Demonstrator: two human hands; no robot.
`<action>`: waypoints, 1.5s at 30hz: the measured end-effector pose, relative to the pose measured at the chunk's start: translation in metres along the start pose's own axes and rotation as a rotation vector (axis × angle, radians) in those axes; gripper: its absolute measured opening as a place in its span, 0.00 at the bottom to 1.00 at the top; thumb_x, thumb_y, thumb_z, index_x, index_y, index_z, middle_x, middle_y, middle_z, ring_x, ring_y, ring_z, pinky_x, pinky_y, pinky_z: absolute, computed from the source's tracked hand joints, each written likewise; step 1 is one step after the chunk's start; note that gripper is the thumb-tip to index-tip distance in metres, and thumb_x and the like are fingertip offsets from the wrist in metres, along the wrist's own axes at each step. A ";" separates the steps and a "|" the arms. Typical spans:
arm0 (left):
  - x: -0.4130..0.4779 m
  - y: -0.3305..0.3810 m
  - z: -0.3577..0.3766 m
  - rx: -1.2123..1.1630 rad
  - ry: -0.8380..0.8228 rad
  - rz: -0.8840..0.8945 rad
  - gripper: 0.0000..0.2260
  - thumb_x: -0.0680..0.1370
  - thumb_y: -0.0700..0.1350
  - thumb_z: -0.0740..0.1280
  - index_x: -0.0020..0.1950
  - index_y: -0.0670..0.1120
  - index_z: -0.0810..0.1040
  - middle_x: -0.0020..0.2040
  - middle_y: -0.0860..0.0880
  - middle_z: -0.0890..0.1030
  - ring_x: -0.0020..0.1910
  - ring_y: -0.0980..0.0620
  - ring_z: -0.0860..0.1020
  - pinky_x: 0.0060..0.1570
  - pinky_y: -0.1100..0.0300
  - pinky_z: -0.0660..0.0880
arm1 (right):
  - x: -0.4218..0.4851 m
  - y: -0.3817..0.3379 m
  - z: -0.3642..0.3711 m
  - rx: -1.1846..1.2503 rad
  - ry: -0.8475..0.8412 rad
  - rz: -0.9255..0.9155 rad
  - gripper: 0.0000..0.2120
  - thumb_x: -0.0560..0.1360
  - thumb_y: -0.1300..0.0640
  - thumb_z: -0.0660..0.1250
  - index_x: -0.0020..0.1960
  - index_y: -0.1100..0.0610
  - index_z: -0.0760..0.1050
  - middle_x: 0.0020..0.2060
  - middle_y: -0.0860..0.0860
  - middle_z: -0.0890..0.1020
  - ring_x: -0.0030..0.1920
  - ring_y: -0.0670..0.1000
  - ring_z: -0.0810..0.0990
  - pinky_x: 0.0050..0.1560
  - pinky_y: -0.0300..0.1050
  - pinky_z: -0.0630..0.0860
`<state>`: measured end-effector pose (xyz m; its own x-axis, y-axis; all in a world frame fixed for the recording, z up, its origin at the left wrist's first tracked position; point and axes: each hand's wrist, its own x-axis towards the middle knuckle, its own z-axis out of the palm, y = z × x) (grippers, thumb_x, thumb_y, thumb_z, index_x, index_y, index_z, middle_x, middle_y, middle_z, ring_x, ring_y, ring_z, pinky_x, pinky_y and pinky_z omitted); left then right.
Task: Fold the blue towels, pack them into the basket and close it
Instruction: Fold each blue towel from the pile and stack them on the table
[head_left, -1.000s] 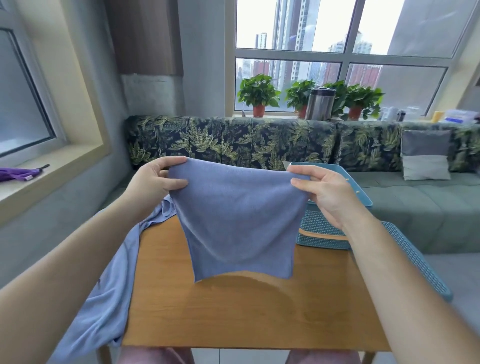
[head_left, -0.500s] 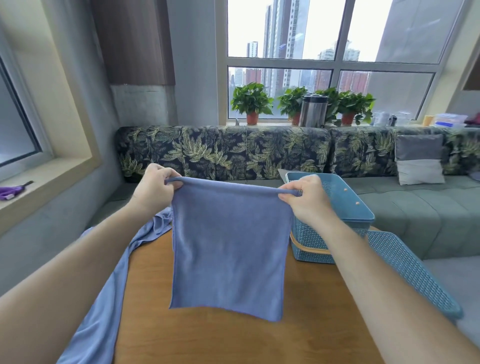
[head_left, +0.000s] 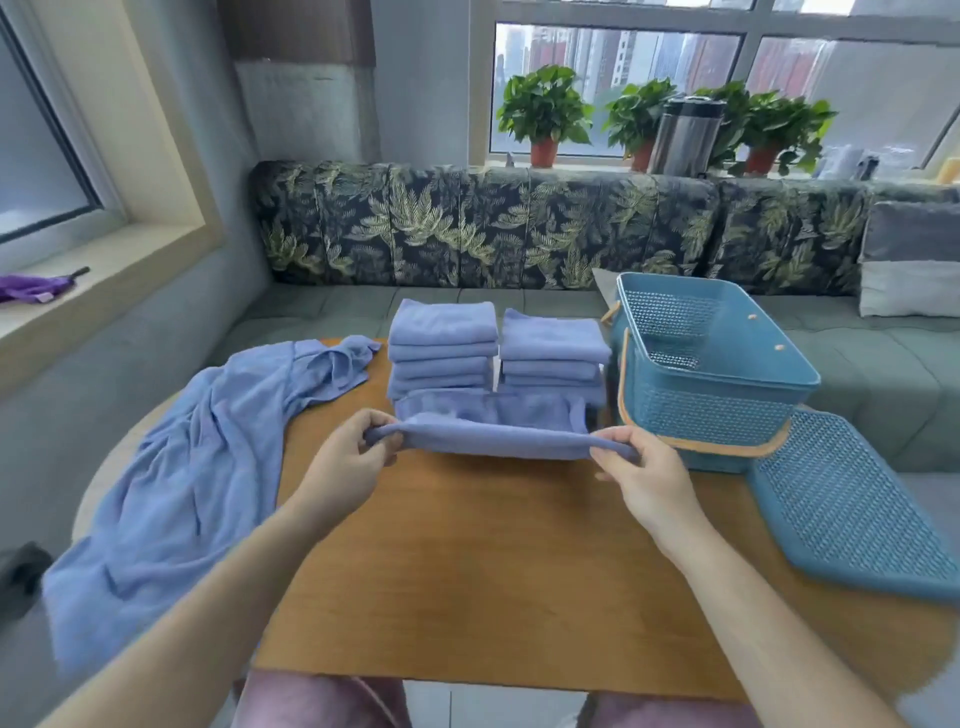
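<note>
Towel (head_left: 498, 444), seemingly doubled, spans both grips (head_left: 349, 466) (head_left: 644, 478).

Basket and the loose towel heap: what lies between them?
Head view: two folded-towel stacks, left stack and right stack, on the table, behind the held towel.

Pinches a blue towel (head_left: 498, 444) at its two ends with left hand (head_left: 343, 467) and right hand (head_left: 647, 480), stretching it low over the wooden table (head_left: 493, 571). Faces two stacks of folded towels (head_left: 441, 338), with an open basket (head_left: 717, 415) at right, its lid (head_left: 852, 509) flat beside it, and loose towels (head_left: 197, 467) heaped at left.
</note>
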<state>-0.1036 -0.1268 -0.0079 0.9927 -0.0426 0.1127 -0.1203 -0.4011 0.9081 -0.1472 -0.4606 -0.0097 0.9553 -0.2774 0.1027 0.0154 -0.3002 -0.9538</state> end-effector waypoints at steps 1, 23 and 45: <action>-0.015 -0.020 0.013 0.027 -0.017 -0.066 0.05 0.81 0.40 0.67 0.48 0.49 0.79 0.43 0.41 0.81 0.40 0.41 0.79 0.43 0.50 0.79 | -0.012 0.025 0.007 -0.026 -0.009 0.052 0.07 0.77 0.62 0.71 0.46 0.51 0.83 0.40 0.48 0.85 0.41 0.47 0.82 0.48 0.50 0.83; -0.078 -0.078 0.071 0.592 0.195 -0.003 0.12 0.69 0.37 0.65 0.46 0.51 0.79 0.49 0.56 0.75 0.55 0.49 0.68 0.53 0.54 0.61 | -0.073 0.093 0.045 -0.928 0.205 -0.325 0.15 0.69 0.50 0.71 0.29 0.52 0.68 0.33 0.46 0.76 0.45 0.54 0.73 0.49 0.50 0.66; -0.084 -0.074 0.116 0.828 -0.146 0.297 0.24 0.78 0.59 0.57 0.71 0.52 0.75 0.75 0.49 0.72 0.74 0.44 0.68 0.70 0.47 0.65 | -0.086 0.072 0.089 -0.959 -0.273 -0.276 0.29 0.77 0.40 0.54 0.73 0.49 0.72 0.74 0.52 0.71 0.74 0.57 0.68 0.70 0.56 0.67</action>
<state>-0.1774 -0.1993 -0.1311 0.9190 -0.3434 0.1935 -0.3856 -0.8851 0.2605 -0.2016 -0.3771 -0.1121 0.9906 0.0918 0.1019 0.1162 -0.9562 -0.2687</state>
